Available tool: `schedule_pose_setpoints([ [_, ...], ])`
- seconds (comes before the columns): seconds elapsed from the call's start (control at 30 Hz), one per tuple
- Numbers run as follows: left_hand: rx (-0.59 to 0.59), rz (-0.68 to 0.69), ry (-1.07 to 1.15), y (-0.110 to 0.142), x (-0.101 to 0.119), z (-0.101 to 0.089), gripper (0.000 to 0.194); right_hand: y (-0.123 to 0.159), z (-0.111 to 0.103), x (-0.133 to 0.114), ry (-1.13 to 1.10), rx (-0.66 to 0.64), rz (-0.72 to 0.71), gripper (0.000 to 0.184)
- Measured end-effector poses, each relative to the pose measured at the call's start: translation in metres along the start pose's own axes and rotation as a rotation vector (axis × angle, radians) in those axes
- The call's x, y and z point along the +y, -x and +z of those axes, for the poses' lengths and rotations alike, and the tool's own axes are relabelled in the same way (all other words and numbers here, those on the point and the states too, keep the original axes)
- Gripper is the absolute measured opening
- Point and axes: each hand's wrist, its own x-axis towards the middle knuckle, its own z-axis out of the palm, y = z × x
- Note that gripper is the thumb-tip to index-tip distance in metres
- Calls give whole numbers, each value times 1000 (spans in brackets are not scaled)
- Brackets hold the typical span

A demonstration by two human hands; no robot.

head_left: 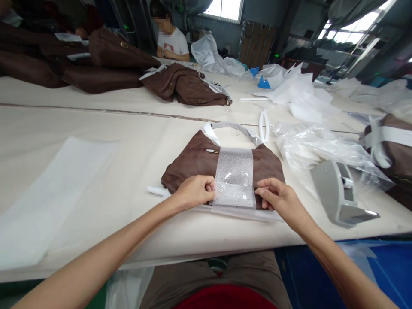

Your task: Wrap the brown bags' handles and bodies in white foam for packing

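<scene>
A brown handbag (193, 161) lies flat on the table in front of me, its wrapped strap (238, 127) looping out at the far side. Around its middle runs a band of translucent foam wrap (234, 171), shiny on the lower part. My left hand (198, 189) pinches the wrap's left edge with curled fingers. At the opposite edge, my right hand (273, 195) has thumb and fingertips closed on the same wrap. More thin white sheet shows under the bag's near side.
To the right stands a grey tape dispenser (331, 193) beside crumpled clear plastic bags (322, 141). Another wrapped brown bag (397, 146) sits at the right edge. A white sheet (61, 193) lies left. Brown bags (106, 77) are piled behind; a person (172, 43) is at the far side.
</scene>
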Motion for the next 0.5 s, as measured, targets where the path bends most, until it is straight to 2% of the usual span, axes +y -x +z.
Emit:
schedule_pose_setpoints([
  [0.1, 48, 8, -53, 1, 1, 1, 9, 0, 4, -2, -30, -15, 68, 38],
  [0.23, 50, 25, -72, 1, -1, 2, 15, 1, 10, -3, -147, -39, 139, 38],
  [0.33, 64, 22, -101, 1, -3, 3, 17, 1, 13, -4, -208, -32, 152, 31],
  [0.5, 86, 33, -95, -1, -9, 5, 20, -1, 13, -8, -218, -104, 177, 19],
])
